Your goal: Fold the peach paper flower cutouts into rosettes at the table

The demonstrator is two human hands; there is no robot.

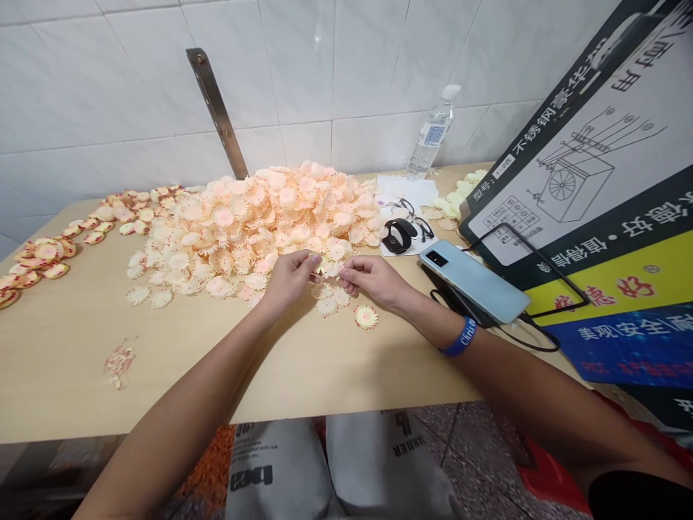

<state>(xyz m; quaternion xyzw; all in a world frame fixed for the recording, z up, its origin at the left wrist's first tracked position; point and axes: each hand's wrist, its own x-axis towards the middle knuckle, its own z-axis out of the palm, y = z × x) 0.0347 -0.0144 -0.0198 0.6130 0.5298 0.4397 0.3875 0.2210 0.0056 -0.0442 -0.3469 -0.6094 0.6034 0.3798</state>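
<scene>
My left hand point(294, 277) and my right hand point(377, 280) meet at the front of a big heap of pale peach flower-shaped pieces point(260, 209). Fingers of both hands are pinched, thumb against index finger. Something small and pale sits between the fingertips, too small to make out against the heap. Just below the hands lie a few loose cream flower pieces point(327, 300). One yellowish flower piece with red-tipped edges point(367, 316) rests alone by my right wrist, which wears a blue wristband point(461, 337).
Red-edged flower pieces point(46, 253) line the table's left side, and small scraps point(119, 363) lie front left. On the right are a light-blue phone point(473, 278) with a cable, a black watch point(398, 236), glasses point(419, 217), a water bottle point(432, 136) and a large printed box point(585, 188).
</scene>
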